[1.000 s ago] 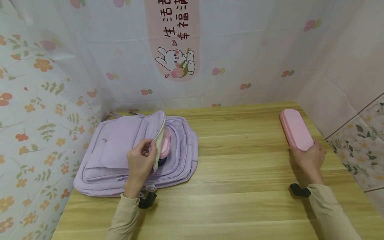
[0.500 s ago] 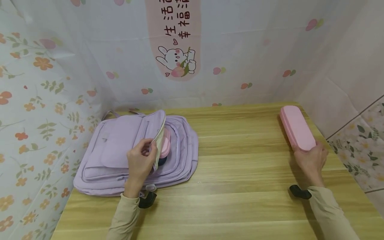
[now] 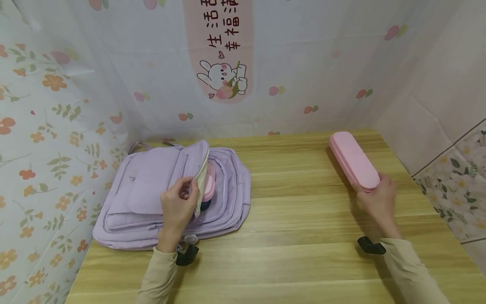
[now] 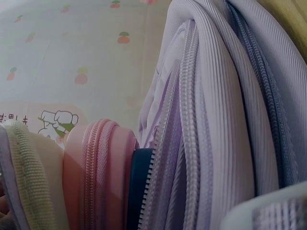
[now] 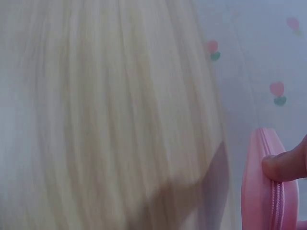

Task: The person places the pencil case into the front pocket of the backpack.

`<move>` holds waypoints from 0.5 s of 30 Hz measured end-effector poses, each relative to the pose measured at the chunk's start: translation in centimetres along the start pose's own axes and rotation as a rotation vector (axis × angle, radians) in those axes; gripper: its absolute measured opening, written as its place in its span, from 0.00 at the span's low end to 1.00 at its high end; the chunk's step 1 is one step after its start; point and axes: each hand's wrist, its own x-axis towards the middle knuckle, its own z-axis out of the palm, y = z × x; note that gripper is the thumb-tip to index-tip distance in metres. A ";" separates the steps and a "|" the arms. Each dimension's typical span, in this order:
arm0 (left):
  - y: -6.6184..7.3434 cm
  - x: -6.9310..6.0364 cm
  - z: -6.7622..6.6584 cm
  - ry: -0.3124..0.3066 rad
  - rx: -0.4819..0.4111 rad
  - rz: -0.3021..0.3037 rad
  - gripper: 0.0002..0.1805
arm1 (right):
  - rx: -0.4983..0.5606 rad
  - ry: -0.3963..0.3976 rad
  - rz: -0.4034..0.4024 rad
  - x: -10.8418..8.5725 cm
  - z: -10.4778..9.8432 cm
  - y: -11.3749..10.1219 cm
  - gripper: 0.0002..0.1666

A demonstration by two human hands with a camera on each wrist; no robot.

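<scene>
A lilac backpack point(image 3: 152, 181) lies flat at the left of the table. My left hand point(image 3: 178, 202) pinches the edge of its unzipped front pocket flap point(image 3: 201, 175) and lifts it. Inside the pocket shows a pink zippered case point(image 3: 209, 185), with something dark blue point(image 4: 140, 187) beside it. At the right, my right hand point(image 3: 377, 204) grips the near end of a long pink zippered pencil case point(image 3: 355, 160). In the right wrist view the thumb point(image 5: 283, 166) presses on that case's zipper side. The left fingers are mostly outside the left wrist view.
The wooden table point(image 3: 288, 219) spans between the backpack and the right hand. Printed cloth point(image 3: 303, 63) hangs behind it, with a floral one point(image 3: 45, 169) along the left side. A grey buckle point(image 3: 191, 239) lies at the backpack's near edge.
My right hand has moved left with the pencil case, away from the table's right edge. The left hand and the lifted flap have stayed in place.
</scene>
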 end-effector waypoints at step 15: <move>-0.2 -0.1 0.0 -0.001 0.002 0.005 0.05 | 0.016 -0.093 -0.282 -0.8 2.3 -4.3 0.44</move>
